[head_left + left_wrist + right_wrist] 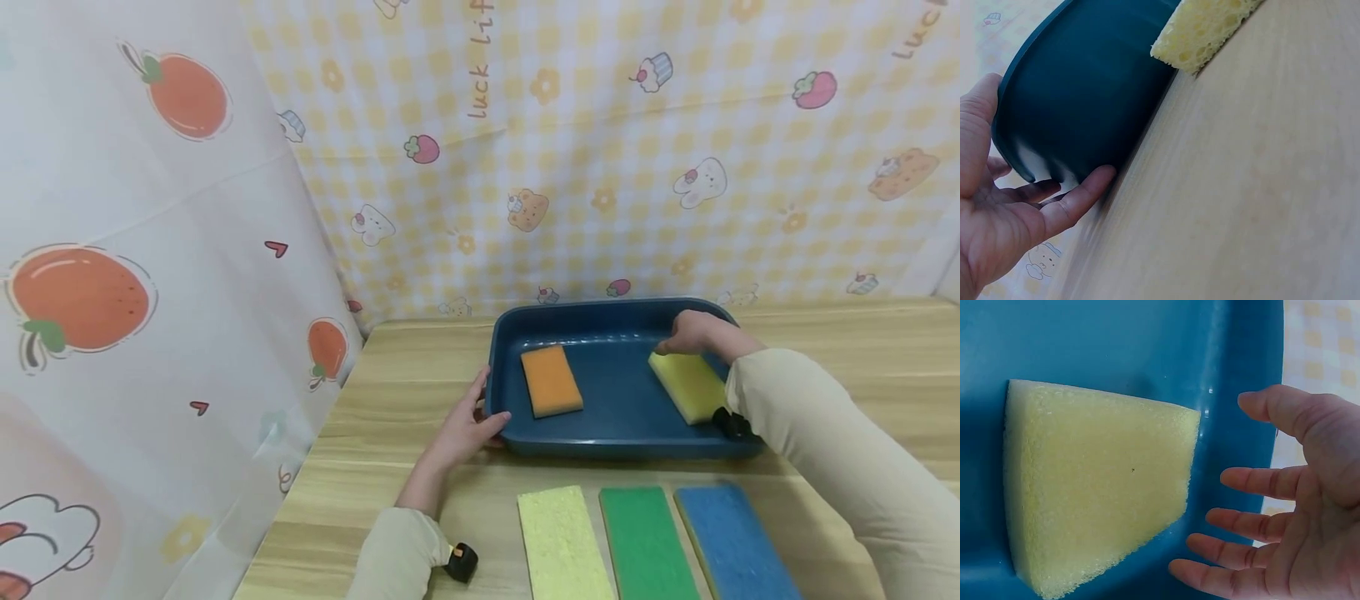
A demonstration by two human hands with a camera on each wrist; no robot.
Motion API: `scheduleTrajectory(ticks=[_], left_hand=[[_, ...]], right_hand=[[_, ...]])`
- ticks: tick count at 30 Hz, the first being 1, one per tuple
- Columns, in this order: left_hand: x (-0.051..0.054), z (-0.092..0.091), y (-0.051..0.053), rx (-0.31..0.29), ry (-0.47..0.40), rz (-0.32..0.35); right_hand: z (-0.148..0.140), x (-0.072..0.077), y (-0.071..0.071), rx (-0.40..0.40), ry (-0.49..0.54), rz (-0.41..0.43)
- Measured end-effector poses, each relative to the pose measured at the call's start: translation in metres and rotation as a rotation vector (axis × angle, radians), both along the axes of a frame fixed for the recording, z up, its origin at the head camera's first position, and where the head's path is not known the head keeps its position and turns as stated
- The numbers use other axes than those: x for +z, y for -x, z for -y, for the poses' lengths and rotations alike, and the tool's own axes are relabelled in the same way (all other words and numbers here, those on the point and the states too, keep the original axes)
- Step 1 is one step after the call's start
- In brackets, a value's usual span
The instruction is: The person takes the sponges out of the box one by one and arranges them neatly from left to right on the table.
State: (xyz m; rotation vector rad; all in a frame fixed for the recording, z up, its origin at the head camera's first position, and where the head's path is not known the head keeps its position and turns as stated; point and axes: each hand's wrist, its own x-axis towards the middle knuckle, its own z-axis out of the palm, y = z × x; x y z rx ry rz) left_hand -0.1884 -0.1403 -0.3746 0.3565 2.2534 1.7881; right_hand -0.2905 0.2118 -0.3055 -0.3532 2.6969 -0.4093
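Note:
A dark blue rectangular tray (pixel 615 433) stands on the wooden table. My left hand (pixel 461 429) holds its left end; in the left wrist view the thumb reaches the rim and the fingers lie against the outer wall. Inside the tray, an orange sponge (pixel 552 382) lies on the left and a yellow sponge (pixel 692 390) on the right. Above the far end of that yellow sponge is my right hand (pixel 693 332). The right wrist view shows its fingers (pixel 1260 481) spread and apart from the yellow sponge (pixel 1104 481), holding nothing.
In front of the tray, a pale yellow sponge (pixel 564 542), a green sponge (pixel 647 542) and a blue sponge (pixel 738 542) lie side by side on the table (pixel 405 367). A patterned cloth (pixel 585 192) hangs behind the tray, and another covers the left side.

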Motion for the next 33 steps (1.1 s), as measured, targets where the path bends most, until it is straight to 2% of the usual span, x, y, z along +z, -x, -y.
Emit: scheduleTrajectory(ticks=[4, 8, 13, 22, 33], left_hand=[[0.011, -0.003, -0.007, -0.005, 0.008, -0.001], [0.014, -0.004, -0.009, -0.001, 0.018, -0.005], [0.014, -0.005, -0.009, -0.003, 0.003, -0.003], [0.016, -0.006, -0.010, -0.007, 0.011, -0.008], [0.013, -0.004, -0.008, -0.007, 0.011, -0.009]], right_hand=[[-0.003, -0.004, 0.003, -0.016, 0.004, 0.016], [-0.003, -0.009, 0.006, 0.009, -0.008, 0.013], [-0.003, -0.015, 0.008, 0.050, -0.019, 0.012], [0.000, -0.022, 0.008, 0.021, -0.035, 0.029], [0.004, -0.018, 0.009, 0.024, -0.064, -0.002]])
